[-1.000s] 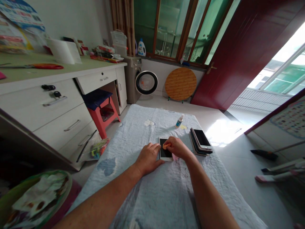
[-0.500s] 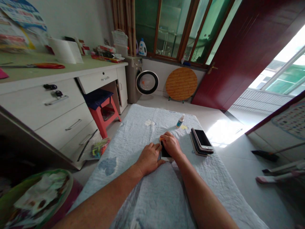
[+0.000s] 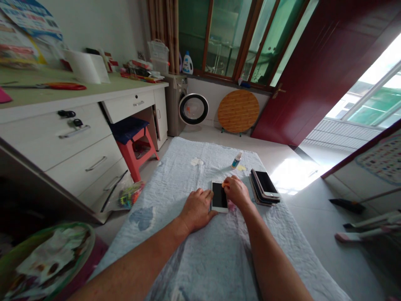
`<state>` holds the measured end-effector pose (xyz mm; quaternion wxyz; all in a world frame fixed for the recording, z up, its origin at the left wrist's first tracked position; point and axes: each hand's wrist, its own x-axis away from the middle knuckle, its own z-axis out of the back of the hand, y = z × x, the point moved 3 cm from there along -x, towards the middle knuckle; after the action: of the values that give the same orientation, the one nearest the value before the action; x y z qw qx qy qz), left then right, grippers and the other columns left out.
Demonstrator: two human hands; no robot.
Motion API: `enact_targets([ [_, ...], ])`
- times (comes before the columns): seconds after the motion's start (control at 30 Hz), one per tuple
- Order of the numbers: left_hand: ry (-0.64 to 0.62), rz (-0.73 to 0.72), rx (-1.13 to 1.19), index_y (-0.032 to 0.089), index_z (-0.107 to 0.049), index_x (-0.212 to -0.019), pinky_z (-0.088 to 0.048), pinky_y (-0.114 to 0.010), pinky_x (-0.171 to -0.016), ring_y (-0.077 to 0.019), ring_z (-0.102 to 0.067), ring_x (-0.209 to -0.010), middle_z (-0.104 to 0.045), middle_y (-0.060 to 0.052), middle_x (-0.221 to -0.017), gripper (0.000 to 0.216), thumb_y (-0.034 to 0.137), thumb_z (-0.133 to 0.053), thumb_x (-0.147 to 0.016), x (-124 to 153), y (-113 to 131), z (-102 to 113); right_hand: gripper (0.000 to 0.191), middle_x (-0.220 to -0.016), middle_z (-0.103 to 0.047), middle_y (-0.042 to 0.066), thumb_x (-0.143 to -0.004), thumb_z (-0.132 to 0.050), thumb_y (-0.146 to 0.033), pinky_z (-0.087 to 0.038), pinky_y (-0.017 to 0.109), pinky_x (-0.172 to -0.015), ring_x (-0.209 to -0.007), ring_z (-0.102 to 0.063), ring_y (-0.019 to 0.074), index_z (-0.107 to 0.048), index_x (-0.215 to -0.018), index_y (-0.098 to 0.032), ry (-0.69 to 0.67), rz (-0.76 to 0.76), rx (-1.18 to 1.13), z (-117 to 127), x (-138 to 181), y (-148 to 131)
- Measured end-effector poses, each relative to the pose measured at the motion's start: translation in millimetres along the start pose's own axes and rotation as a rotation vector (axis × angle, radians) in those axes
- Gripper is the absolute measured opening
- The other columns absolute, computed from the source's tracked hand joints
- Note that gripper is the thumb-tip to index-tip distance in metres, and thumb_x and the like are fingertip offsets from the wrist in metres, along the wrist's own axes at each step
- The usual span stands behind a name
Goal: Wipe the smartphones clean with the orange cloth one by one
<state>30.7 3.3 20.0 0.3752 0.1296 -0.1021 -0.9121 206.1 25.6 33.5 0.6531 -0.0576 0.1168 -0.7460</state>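
Note:
A white phone (image 3: 219, 196) with a dark screen lies flat on a pale blue cloth (image 3: 200, 251). My left hand (image 3: 196, 208) rests on the cloth and presses against the phone's left edge, fingers curled. My right hand (image 3: 237, 193) sits at the phone's upper right corner, fingers pinched on a small orange piece (image 3: 224, 184) that touches the screen. A stack of phones (image 3: 263, 186) lies just to the right of my right hand.
A small bottle (image 3: 236, 159) and a yellow scrap (image 3: 241, 167) lie farther up the cloth, with a white wad (image 3: 196, 161) to the left. A desk with drawers (image 3: 78, 138) and a red stool (image 3: 133, 144) stand left. A basin (image 3: 46, 263) is bottom left.
My right hand slid left across the phone's screen with the orange piece, then back right to the upper right corner. My left hand stayed at the phone's left edge.

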Motion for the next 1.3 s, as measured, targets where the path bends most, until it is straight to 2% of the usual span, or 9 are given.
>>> enact_targets([
  [0.1, -0.002, -0.018, 0.018, 0.016, -0.053, -0.124, -0.042, -0.043, -0.094, -0.0309, -0.050, -0.110, -0.059, -0.012, -0.123, 0.053, 0.050, -0.060, -0.085, -1, 0, -1, 0.021, -0.097, -0.061, 0.004, -0.083, -0.049, -0.019, -0.036, 0.024, -0.068, -0.085, -0.056, 0.0153, -0.068, -0.093, -0.022, 0.035, 0.017, -0.013, -6, -1, -5],
  [0.23, -0.006, -0.025, 0.050, 0.018, -0.054, -0.121, -0.041, -0.043, -0.095, -0.0314, -0.051, -0.110, -0.060, -0.012, -0.120, 0.049, 0.050, -0.061, -0.084, -1, -1, 0, 0.024, -0.096, -0.062, 0.004, -0.088, -0.046, -0.019, -0.036, 0.023, -0.071, -0.085, -0.055, 0.0142, -0.069, -0.091, -0.022, 0.064, 0.122, -0.071, -16, -3, -20],
  [0.43, 0.017, 0.010, 0.101, 0.020, -0.053, -0.120, -0.042, -0.042, -0.093, -0.0294, -0.054, -0.107, -0.062, -0.009, -0.114, 0.053, 0.053, -0.065, -0.080, -1, -4, 0, 0.026, -0.095, -0.062, 0.004, -0.088, -0.046, -0.016, -0.038, 0.021, -0.076, -0.088, -0.056, 0.0134, -0.072, -0.091, -0.020, 0.026, 0.237, -0.171, -16, -3, -29],
  [0.57, 0.052, 0.088, 0.127, 0.017, -0.047, -0.127, -0.041, -0.043, -0.097, -0.0313, -0.053, -0.113, -0.058, -0.012, -0.124, 0.070, 0.057, -0.068, -0.073, -2, -10, -4, 0.026, -0.090, -0.062, 0.004, -0.081, -0.050, -0.010, -0.040, 0.021, -0.075, -0.082, -0.057, 0.0125, -0.073, -0.088, -0.019, -0.081, 0.330, -0.254, -9, 1, -27],
  [0.7, 0.058, 0.115, 0.125, 0.015, -0.041, -0.135, -0.035, -0.045, -0.105, -0.0327, -0.048, -0.122, -0.051, -0.015, -0.135, 0.081, 0.052, -0.072, -0.070, -2, -14, -10, 0.026, -0.083, -0.063, 0.002, -0.074, -0.053, -0.006, -0.040, 0.021, -0.075, -0.079, -0.058, 0.0125, -0.074, -0.083, -0.019, -0.241, 0.437, -0.280, -2, 8, -28],
  [0.87, 0.080, 0.070, 0.124, 0.021, -0.050, -0.129, -0.041, -0.043, -0.098, -0.0311, -0.050, -0.117, -0.053, -0.010, -0.134, 0.068, 0.050, -0.072, -0.072, -1, -14, -11, 0.022, -0.079, -0.065, 0.000, -0.071, -0.057, -0.005, -0.041, 0.019, -0.067, -0.073, -0.058, 0.0113, -0.074, -0.077, -0.018, -0.484, 0.502, -0.357, 7, 19, -32],
  [1.0, 0.078, 0.048, 0.125, 0.023, -0.055, -0.125, -0.043, -0.042, -0.094, -0.0298, -0.051, -0.113, -0.056, -0.008, -0.130, 0.060, 0.051, -0.070, -0.074, -1, -14, -10, 0.017, -0.078, -0.066, 0.000, -0.070, -0.060, -0.008, -0.041, 0.019, -0.066, -0.073, -0.059, 0.0116, -0.073, -0.075, -0.018, -0.557, 0.519, -0.405, 12, 24, -31],
  [1.17, 0.062, 0.041, 0.132, 0.024, -0.055, -0.121, -0.043, -0.041, -0.092, -0.0291, -0.052, -0.111, -0.058, -0.006, -0.125, 0.058, 0.052, -0.072, -0.073, -2, -13, -7, 0.021, -0.080, -0.069, 0.000, -0.070, -0.058, -0.007, -0.042, 0.020, -0.065, -0.072, -0.061, 0.0116, -0.074, -0.080, -0.018, -0.471, 0.427, -0.379, 6, 16, -23],
  [1.3, 0.046, 0.032, 0.136, 0.024, -0.056, -0.121, -0.043, -0.040, -0.091, -0.0289, -0.053, -0.107, -0.060, -0.005, -0.123, 0.058, 0.052, -0.072, -0.073, -2, -12, -5, 0.021, -0.083, -0.067, 0.002, -0.073, -0.056, -0.010, -0.041, 0.021, -0.069, -0.075, -0.060, 0.0128, -0.073, -0.083, -0.019, -0.214, 0.307, -0.254, -2, 4, -15],
])
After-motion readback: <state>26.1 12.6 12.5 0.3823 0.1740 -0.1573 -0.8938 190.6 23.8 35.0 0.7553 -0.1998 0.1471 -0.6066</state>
